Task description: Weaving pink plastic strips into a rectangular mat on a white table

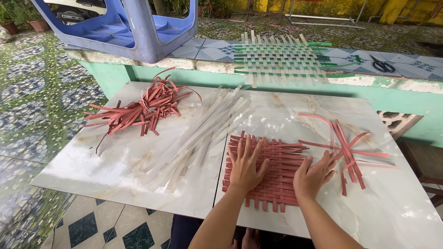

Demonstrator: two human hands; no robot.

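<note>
A woven mat of red strips [277, 159] lies on the pale marble-look slab [115, 161] in front of me. My left hand [245, 163] rests flat on the mat's left part, fingers spread. My right hand [314, 175] presses flat on the mat's right edge, fingers pointing toward several loose red strips [347, 150] lying crossed to the right. Neither hand holds anything.
A tangled pile of red strips [140, 108] and a heap of white strips [198, 133] lie to the left. On the tiled ledge behind sit a green-and-white woven mat [279, 60], black scissors [382, 66] and an upturned blue plastic stool [134, 27].
</note>
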